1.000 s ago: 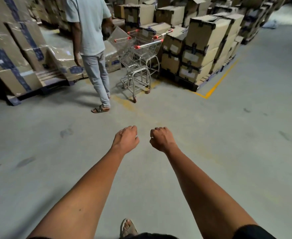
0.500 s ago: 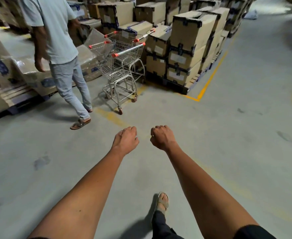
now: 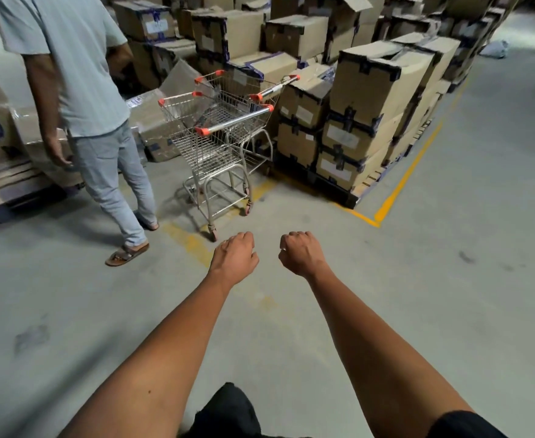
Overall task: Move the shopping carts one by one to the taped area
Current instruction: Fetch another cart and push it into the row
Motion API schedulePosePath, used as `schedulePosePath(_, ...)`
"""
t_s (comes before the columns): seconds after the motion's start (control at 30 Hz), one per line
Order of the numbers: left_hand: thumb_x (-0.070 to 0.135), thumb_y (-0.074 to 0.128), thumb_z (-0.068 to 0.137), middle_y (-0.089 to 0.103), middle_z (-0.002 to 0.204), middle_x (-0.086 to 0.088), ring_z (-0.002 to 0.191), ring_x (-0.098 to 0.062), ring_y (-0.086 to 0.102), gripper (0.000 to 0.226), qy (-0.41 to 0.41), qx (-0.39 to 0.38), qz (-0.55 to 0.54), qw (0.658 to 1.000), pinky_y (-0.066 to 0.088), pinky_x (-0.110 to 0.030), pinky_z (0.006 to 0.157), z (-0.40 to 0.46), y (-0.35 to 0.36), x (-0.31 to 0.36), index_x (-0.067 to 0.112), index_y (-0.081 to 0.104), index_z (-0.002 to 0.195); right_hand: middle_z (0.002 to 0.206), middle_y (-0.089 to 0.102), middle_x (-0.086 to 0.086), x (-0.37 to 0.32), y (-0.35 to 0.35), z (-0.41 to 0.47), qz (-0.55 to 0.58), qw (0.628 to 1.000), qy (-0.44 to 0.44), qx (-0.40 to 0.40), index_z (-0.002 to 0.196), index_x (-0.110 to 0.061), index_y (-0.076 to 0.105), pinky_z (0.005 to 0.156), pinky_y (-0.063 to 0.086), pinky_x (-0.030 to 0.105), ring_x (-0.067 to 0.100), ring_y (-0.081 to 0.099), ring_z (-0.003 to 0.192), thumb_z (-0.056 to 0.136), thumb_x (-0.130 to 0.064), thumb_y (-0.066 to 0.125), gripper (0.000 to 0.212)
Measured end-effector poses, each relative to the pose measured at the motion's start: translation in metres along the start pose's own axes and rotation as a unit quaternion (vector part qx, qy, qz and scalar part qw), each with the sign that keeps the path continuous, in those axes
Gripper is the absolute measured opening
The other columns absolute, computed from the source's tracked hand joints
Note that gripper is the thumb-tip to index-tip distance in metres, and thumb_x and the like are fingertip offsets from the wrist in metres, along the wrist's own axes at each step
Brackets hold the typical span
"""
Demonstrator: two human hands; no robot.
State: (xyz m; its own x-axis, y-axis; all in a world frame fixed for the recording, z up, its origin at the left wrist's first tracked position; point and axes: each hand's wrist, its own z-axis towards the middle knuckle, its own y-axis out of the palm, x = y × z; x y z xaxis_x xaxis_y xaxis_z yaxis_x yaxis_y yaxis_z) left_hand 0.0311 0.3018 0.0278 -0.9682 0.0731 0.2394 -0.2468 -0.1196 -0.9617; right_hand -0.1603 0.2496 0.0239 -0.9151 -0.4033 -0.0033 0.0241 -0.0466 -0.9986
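A: Carts are much closer than a second ago. Wearer has walked up; the nested shopping carts (image 3: 225, 137) now sit just ahead of the hands instead of far across the floor.

B: Hands on anything yet?

A: No. Left hand (image 3: 234, 257) and right hand (image 3: 302, 252) are both curled into loose fists, holding nothing, side by side and apart from each other. Short of the nearest handle bar (image 3: 234, 121).

B: Where are the carts exactly?

A: Parked against the stacked cardboard boxes (image 3: 367, 112), front wheels over a worn yellow floor line (image 3: 408, 175). Looks like three pushed together, going by the orange handle ends.

B: Anyone in the way?

A: Another person (image 3: 80, 90) in a pale shirt is walking at the left, now right beside the carts. Was further off before.

B: So?

A: Approach nearly done, I'd say. Next is gripping the rear handle and pulling one cart free. Taped area isn't identifiable from here.
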Motion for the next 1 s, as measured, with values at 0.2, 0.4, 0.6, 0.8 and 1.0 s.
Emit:
schedulePosePath(0.2, 0.032, 0.058, 0.089, 0.062, 0.107, 0.0, 0.097, -0.023, 0.062, 0.023, -0.006, 0.009, 0.002, 1.0, 0.05, -0.038, 0.081, 0.147, 0.021, -0.027, 0.019, 0.054, 0.107, 0.103, 0.072, 0.009, 0.047, 0.02, 0.137, -0.005, 1.0, -0.014, 0.0, 0.101, -0.015, 0.071, 0.084, 0.041, 0.037, 0.032, 0.066, 0.098, 0.087, -0.022, 0.055, 0.022)
schedulePosePath(0.4, 0.032, 0.059, 0.086, 0.063, 0.105, 0.0, 0.095, -0.023, 0.064, 0.023, -0.002, 0.004, 0.01, 1.0, 0.052, -0.037, 0.077, 0.306, 0.034, -0.067, 0.019, 0.055, 0.104, 0.106, 0.073, 0.01, 0.085, 0.026, 0.286, 0.001, 1.0, -0.008, 0.001, 0.103, -0.015, 0.072, 0.086, 0.042, 0.037, 0.032, 0.066, 0.098, 0.088, -0.022, 0.055, 0.024)
schedulePosePath(0.6, 0.032, 0.055, 0.089, 0.061, 0.098, 0.002, 0.089, -0.018, 0.062, 0.018, 0.011, -0.003, 0.018, 1.0, 0.056, -0.04, 0.079, 0.446, 0.024, -0.1, 0.021, 0.056, 0.103, 0.101, 0.073, 0.012, 0.113, 0.018, 0.417, 0.022, 1.0, 0.002, -0.002, 0.1, -0.013, 0.072, 0.081, 0.047, 0.037, 0.036, 0.067, 0.094, 0.085, -0.018, 0.056, 0.022)
schedulePosePath(0.8, 0.028, 0.058, 0.091, 0.061, 0.1, 0.003, 0.089, -0.015, 0.061, 0.02, -0.007, -0.026, 0.013, 1.0, 0.056, -0.039, 0.079, 0.553, 0.041, -0.126, 0.021, 0.054, 0.109, 0.096, 0.073, 0.01, 0.146, 0.032, 0.542, 0.022, 0.999, -0.026, -0.005, 0.096, -0.014, 0.07, 0.078, 0.042, 0.037, 0.034, 0.067, 0.092, 0.085, -0.02, 0.055, 0.019)
schedulePosePath(1.0, 0.027, 0.055, 0.09, 0.06, 0.109, 0.0, 0.096, -0.016, 0.061, 0.027, -0.073, -0.008, 0.019, 0.997, 0.053, -0.038, 0.088, 0.679, 0.085, -0.163, 0.02, 0.054, 0.116, 0.098, 0.072, 0.008, 0.19, 0.056, 0.694, 0.022, 0.996, -0.091, -0.006, 0.098, -0.016, 0.07, 0.083, 0.041, 0.038, 0.032, 0.067, 0.098, 0.087, -0.021, 0.056, 0.019)
